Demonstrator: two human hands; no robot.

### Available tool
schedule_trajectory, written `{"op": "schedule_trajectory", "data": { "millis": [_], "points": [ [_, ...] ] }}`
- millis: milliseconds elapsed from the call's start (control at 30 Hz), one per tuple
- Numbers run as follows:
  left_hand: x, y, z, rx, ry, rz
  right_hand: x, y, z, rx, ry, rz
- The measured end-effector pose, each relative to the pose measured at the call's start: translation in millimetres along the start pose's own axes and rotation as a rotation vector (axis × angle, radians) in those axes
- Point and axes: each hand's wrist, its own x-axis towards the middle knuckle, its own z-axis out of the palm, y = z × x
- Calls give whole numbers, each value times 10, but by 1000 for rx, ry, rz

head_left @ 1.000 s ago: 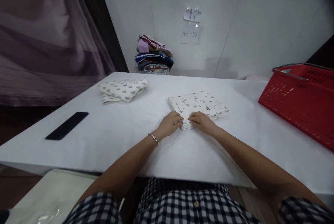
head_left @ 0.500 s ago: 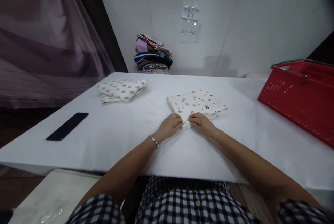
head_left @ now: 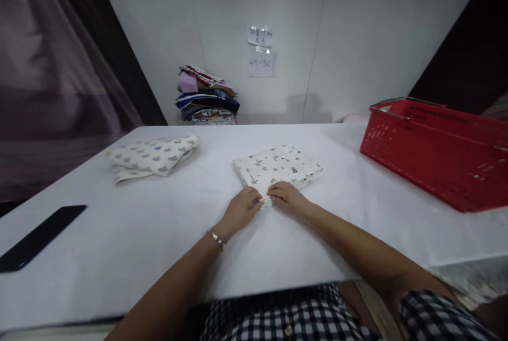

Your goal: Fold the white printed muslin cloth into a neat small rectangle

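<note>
A folded white cloth (head_left: 278, 166) with small grey and brown prints lies on the white-covered table in front of me. My left hand (head_left: 243, 207), with a bracelet at the wrist, pinches the cloth's near corner from the left. Close beside it, my right hand (head_left: 289, 198) grips the same corner from the right, its fingers bent over the edge. The fingertips partly hide the corner. The cloth's layers show along its right edge.
A second white cloth (head_left: 154, 156) with grey prints lies loosely folded at the left. A black phone-like slab (head_left: 42, 238) rests nearer on that side. At the right stands a red basket (head_left: 428, 153). Behind the table is a fabric stack (head_left: 207, 96); paper signs (head_left: 261, 63) hang on the wall.
The camera view has turned right, so things sit further left in the picture and more of the red basket shows. Both hands still hold the cloth's near corner.
</note>
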Motion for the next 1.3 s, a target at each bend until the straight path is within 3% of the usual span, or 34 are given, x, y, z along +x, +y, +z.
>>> {"op": "schedule_trajectory", "data": {
  "millis": [167, 333, 400, 500, 633, 700, 900, 1033, 1300],
  "points": [
    [-42, -12, 40, 164, -4, 74, -109, 135, -210, -132, 3, 60],
    [-74, -72, 139, 198, 66, 81, -471, 576, -563, -361, -33, 430],
    [-82, -79, 170, 204, 81, 84, -602, 707, -634, -363, -84, 498],
    [-100, -83, 204, 213, 108, 89, -662, 792, -681, -246, -89, 539],
    [-143, -104, 243, 235, 154, 117, -568, 863, -827, 79, 217, 885],
    [-164, -111, 258, 255, 163, 125, -532, 935, -945, 136, 339, 1057],
    [-171, -90, 267, 292, 152, 107, -479, 1104, -1152, 239, 208, 1338],
    [-155, -111, 285, 290, 167, 131, -361, 1143, -1173, 270, 119, 1409],
    [-157, -131, 305, 324, 183, 143, -393, 1263, -1101, 190, 141, 1310]
  ]
}}
